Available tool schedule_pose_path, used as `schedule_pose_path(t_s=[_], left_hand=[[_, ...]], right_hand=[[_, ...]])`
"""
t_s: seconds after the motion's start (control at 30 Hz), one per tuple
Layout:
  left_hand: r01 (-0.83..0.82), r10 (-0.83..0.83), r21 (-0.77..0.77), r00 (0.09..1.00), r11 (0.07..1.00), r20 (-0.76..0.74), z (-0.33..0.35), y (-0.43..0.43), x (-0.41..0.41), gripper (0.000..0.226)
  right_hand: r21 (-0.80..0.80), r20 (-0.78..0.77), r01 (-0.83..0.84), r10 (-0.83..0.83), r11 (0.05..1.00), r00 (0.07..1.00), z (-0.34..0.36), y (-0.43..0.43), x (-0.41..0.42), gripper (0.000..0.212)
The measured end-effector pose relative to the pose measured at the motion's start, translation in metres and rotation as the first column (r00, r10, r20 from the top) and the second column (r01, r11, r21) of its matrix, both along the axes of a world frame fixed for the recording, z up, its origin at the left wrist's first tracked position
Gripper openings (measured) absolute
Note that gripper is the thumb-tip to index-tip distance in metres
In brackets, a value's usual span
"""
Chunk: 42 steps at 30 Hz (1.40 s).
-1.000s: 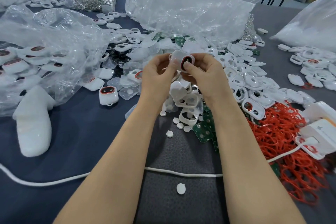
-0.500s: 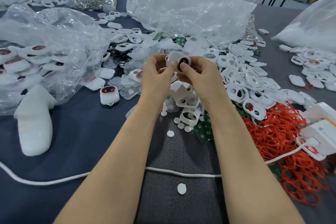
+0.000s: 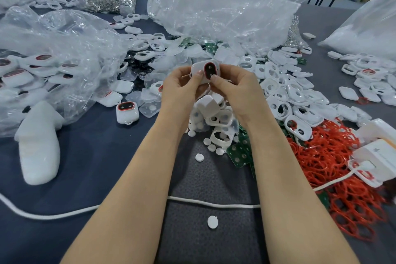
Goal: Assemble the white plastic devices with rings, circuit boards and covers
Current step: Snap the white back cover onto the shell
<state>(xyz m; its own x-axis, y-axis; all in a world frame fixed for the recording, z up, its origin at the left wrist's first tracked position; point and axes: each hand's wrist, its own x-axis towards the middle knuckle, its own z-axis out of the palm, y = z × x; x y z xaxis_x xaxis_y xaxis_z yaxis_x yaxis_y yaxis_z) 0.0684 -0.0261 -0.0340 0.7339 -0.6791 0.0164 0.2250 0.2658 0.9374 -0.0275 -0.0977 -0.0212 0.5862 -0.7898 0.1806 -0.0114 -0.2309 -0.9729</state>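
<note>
The left hand (image 3: 182,90) curls round the left side of a white plastic device (image 3: 206,70) held up over the table middle, thumb tip on its face. The right hand (image 3: 237,92) pinches its right side, thumb on the lower edge of the red-ringed dark window. Under the wrists lie white covers (image 3: 220,119) and green circuit boards (image 3: 237,155), with red rings (image 3: 334,169) heaped to the right and 1 finished device (image 3: 127,111) on the dark blue cloth (image 3: 96,156) to the left; the white box (image 3: 379,156) at the right edge bears a small dark mark, too small to read.
</note>
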Motion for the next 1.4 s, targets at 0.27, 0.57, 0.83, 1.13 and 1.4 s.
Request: schedule_pose_path(t_s=[0.27,0.57,0.83,1.13,1.4], left_hand=[[-0.132,0.101,0.122,0.968,0.984,0.232,-0.0023,-0.0016,-0.0031,0.016],[-0.072,0.031,0.169,0.972,0.983,0.232,-0.0020,-0.0024,-0.0039,0.011],[-0.054,0.029,0.142,0.984,0.988,0.174,-0.0037,-0.0035,-0.0047,0.016],[0.044,-0.048,0.033,0.990,0.998,0.134,-0.0032,-0.0022,-0.0068,0.016],[0.090,-0.093,0.038,0.992,0.995,0.081,-0.0009,-0.0008,-0.0078,0.005]], right_hand=[[0.015,0.015,-0.030,0.029,0.999,0.999,-0.0013,0.0017,0.0012,0.016],[-0.027,0.023,0.040,-0.039,0.999,0.999,-0.0025,-0.0011,0.0017,0.018],[-0.040,-0.003,0.083,-0.083,0.996,0.997,-0.0033,-0.0013,0.0031,0.016],[0.101,0.063,0.133,-0.140,0.986,0.988,-0.0026,-0.0018,0.0034,0.013],[0.038,0.004,0.171,-0.172,0.984,0.985,-0.0009,-0.0026,0.0004,0.011]])
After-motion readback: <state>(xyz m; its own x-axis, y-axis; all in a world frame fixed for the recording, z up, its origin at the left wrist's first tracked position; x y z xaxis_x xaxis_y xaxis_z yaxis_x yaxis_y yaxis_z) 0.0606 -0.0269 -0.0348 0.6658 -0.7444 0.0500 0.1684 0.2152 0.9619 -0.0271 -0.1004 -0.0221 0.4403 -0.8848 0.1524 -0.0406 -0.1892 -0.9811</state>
